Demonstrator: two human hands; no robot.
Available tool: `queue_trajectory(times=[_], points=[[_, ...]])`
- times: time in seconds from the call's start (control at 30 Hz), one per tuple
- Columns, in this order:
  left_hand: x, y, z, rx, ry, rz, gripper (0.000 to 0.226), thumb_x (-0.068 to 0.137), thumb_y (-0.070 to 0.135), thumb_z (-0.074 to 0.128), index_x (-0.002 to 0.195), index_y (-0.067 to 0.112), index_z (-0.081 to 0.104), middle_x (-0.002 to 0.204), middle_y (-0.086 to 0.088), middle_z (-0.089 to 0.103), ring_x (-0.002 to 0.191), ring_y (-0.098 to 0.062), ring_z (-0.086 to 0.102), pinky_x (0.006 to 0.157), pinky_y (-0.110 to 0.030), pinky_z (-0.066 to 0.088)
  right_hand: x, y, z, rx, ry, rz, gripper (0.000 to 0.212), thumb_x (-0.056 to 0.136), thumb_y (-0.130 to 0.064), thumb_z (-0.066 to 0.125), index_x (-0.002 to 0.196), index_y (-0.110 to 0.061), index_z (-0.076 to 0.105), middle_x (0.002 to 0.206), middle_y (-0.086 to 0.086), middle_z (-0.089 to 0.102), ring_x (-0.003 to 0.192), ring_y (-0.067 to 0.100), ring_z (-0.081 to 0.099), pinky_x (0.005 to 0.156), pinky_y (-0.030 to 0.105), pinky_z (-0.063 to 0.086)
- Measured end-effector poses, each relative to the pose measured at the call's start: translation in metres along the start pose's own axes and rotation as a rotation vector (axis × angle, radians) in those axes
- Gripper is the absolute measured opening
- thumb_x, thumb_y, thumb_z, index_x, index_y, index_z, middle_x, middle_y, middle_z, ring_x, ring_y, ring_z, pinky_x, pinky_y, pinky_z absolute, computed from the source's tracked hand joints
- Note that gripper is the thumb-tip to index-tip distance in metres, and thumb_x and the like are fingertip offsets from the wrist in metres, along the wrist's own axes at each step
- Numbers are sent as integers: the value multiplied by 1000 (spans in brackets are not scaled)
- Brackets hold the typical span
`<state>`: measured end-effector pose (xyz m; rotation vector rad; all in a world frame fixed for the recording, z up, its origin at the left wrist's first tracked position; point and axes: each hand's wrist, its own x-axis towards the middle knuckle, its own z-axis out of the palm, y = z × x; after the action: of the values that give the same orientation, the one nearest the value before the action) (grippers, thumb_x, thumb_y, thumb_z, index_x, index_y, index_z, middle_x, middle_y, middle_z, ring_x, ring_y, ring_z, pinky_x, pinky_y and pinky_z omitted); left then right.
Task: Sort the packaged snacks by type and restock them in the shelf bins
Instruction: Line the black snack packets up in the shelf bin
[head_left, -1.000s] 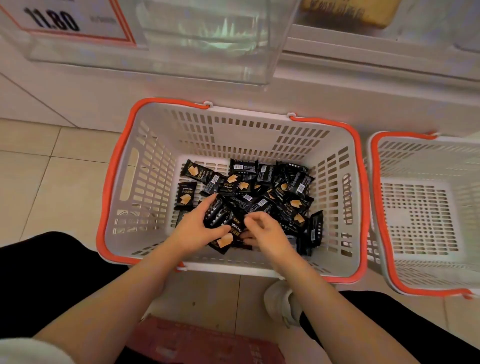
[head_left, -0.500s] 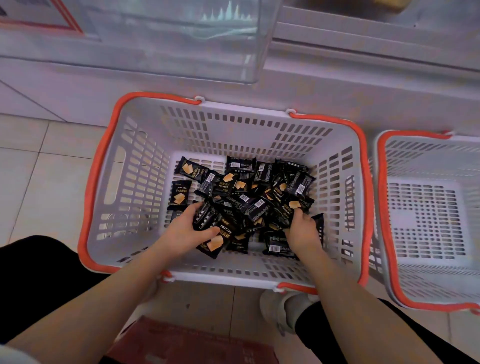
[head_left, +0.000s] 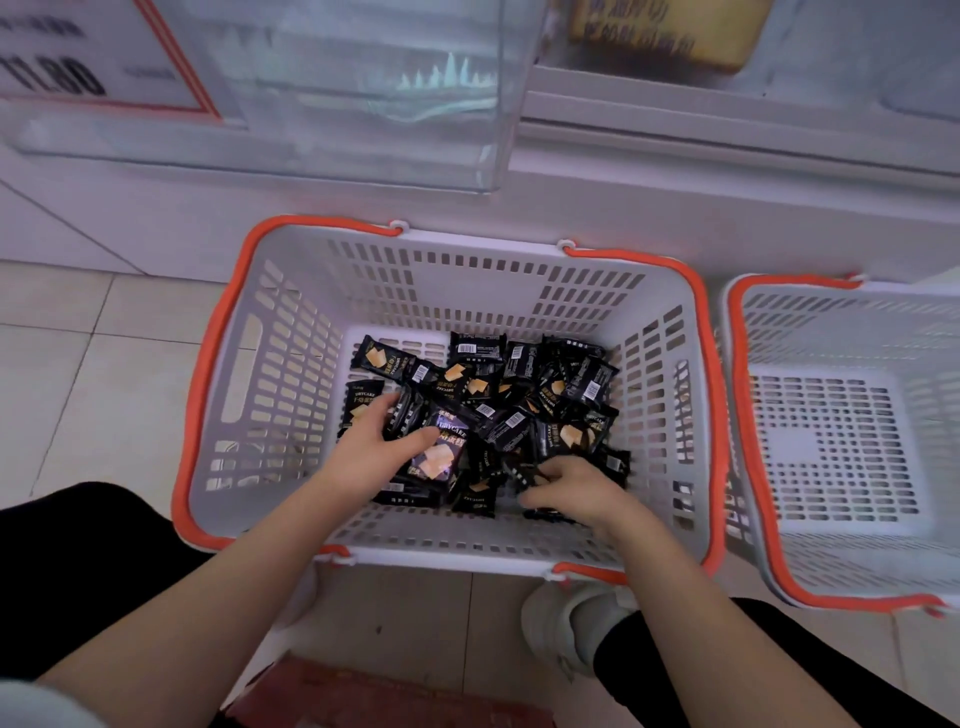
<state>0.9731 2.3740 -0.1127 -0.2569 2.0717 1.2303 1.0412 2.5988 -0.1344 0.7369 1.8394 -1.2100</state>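
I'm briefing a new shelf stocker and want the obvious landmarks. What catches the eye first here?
The white basket with an orange rim at center, holding a heap of black snack packets. Both hands are in it: the left hand grips several packets, the right hand picks at others. A second basket stands to its right.

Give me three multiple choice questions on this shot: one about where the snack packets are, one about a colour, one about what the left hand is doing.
1. Where are the black snack packets?
A. in the middle basket
B. in the right basket
C. on the floor

2. What colour are the basket rims?
A. blue
B. orange
C. green

3. The left hand is
A. resting on a knee
B. flat on the floor
C. gripping packets

Answers: 1 A, the packets cover that basket's bottom; 2 B, both rims are orange; 3 C, its thumb and fingers hold several packets.
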Motion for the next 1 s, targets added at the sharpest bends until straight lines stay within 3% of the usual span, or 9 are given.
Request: queue_trajectory(times=[0.1, 0.23, 0.4, 0.5, 0.6, 0.7, 0.8, 0.93, 1.0], points=[[-6, 8, -2, -65, 45, 30, 77, 77, 44, 69, 142, 26, 32, 140, -1, 46, 126, -20, 45, 107, -43, 36, -27, -28, 12, 288, 81, -194, 34, 78, -17, 72, 104, -20, 51, 102, -4, 55, 89, 6, 54, 71, 17, 44], [-20, 19, 2, -164, 54, 75, 85, 65, 51, 70, 137, 17, 40, 135, -8, 52, 123, -23, 49, 106, -46, 38, -63, -56, 37, 439, 117, -332, 39, 84, -34, 66, 117, -25, 48, 111, -13, 57, 96, -4, 55, 64, 2, 41], [-43, 20, 10, -193, 55, 150, 75, 77, 47, 67, 139, 23, 34, 133, 1, 52, 120, -17, 51, 103, -41, 40, -83, -62, 63, 401, 226, -417, 49, 97, -48, 30, 140, -25, 34, 118, -20, 38, 106, -8, 33, 92, 14, 21], [-56, 24, 8, -193, 96, 224, 76, 79, 45, 65, 143, 28, 26, 133, 8, 48, 120, -11, 48, 102, -32, 38, -91, -65, 69, 502, 222, -415, 15, 99, -34, 38, 99, -37, 52, 90, -33, 44, 74, -22, 45, 72, 1, 31], [-70, 35, 2, -180, 88, 347, 73, 79, 43, 65, 141, 29, 29, 132, 5, 53, 120, -15, 51, 103, -38, 41, -106, -70, 68, 620, 189, -422, 18, 96, -31, 46, 86, -41, 56, 79, -28, 65, 74, -19, 57, 67, 9, 43], [-92, 54, -6, -121, 92, 522, 67, 71, 53, 61, 132, 52, 32, 125, 34, 50, 116, 11, 47, 94, -10, 37, -123, -76, 58, 676, 130, -443, 22, 95, -28, 46, 103, -33, 66, 97, -14, 70, 102, 5, 62, 93, 31, 47], [-113, 81, -18, -60, 93, 659, 57, 72, 54, 54, 118, 70, 24, 119, 50, 40, 115, 24, 37, 87, 5, 29, -143, -88, 45, 661, 43, -526, 28, 96, -25, 42, 90, -18, 68, 84, 5, 66, 95, 14, 61, 84, 27, 50], [-129, 115, -36, -35, 32, 849, 82, 78, 58, 45, 147, 28, 12, 150, 12, 28, 139, -2, 22, 115, -29, 21, -172, -120, 34, 601, -3, -667, 42, 97, -23, 39, 63, -21, 63, 75, 8, 55, 84, 18, 56, 84, 26, 46], [-137, 133, -49, -31, 47, 903, 87, 77, 58, 49, 148, 23, 12, 148, 5, 32, 137, -6, 27, 114, -36, 25, -187, -139, 29, 542, 1, -753, 31, 97, -28, 39, 97, -16, 68, 103, 19, 61, 105, 25, 58, 95, 31, 45]])
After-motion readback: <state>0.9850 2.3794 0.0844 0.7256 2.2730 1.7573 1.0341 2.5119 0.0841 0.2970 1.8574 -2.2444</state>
